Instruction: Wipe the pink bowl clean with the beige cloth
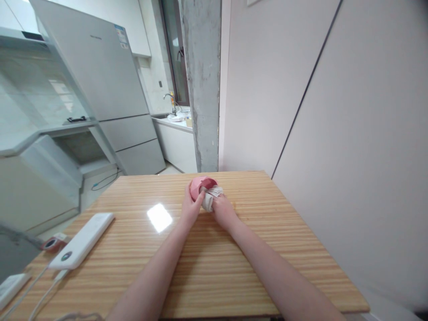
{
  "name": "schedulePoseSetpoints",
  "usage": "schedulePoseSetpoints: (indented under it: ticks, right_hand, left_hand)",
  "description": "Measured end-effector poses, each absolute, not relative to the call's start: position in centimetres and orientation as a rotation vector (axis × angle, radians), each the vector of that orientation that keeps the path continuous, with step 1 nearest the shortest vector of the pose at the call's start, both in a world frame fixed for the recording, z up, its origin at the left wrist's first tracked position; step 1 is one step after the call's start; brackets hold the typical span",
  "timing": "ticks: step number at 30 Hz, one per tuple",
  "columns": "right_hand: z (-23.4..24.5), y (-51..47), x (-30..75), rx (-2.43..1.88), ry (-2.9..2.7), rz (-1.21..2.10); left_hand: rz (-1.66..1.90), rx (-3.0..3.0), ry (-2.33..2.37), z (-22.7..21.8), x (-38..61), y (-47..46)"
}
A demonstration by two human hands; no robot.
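Near the far edge of the wooden table point(140, 258), my left hand point(191, 206) is closed around the side of a small pink bowl point(196, 183). The bowl is tilted, its opening turned to the right toward my other hand. A whitish cloth point(207, 203) lies bunched against the bowl's rim and partly inside it. My right hand point(223, 210) is closed on that cloth, its fingertips partly hidden in the folds. How far the cloth reaches into the bowl is hidden.
On the table's left lie a white power bank point(85, 238) with cables, a small red round object point(53, 244) and a white power strip point(12, 287). A concrete pillar point(203, 89) and a pale wall panel point(317, 133) rise beyond. A fridge point(100, 67) stands back left.
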State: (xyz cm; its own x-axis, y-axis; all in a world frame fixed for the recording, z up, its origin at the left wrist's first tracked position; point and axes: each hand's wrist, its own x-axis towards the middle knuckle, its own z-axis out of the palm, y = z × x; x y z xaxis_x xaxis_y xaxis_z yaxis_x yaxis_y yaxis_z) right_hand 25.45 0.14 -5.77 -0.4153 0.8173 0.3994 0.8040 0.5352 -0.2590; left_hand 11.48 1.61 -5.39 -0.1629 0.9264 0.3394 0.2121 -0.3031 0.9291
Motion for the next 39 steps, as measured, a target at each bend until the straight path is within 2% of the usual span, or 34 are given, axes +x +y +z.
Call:
schedulePoseSetpoints:
  ticks: [6, 13, 20, 27, 33, 39]
  right_hand:
    - [-5.9, 0.1, 25.1, -1.324, -2.343, 0.015]
    - [-6.6, -0.1, 25.2, -1.421, -2.232, 0.075]
    - [-6.4, 0.4, 25.3, -1.279, -2.338, 0.053]
    - [-7.2, 0.6, 25.3, -1.312, -2.249, 0.069]
    - [-6.9, 0.6, 25.3, -1.174, -2.362, 0.026]
    - [-6.2, 0.1, 25.7, -1.371, -2.328, -0.011]
  left_hand:
    - [1.277, 1.601, 1.363, -3.7, 9.8, 1.7]
    - [1.422, 1.407, 1.249, -5.7, 12.5, 1.1]
    - [1.358, 1.599, 1.357, -4.1, 10.1, 1.5]
    - [1.515, 1.296, 1.314, -4.7, 12.5, 1.1]
    - [1.369, 1.485, 1.337, -3.8, 9.9, 2.0]
    - [1.343, 1.360, 1.276, -5.1, 10.9, 2.2]
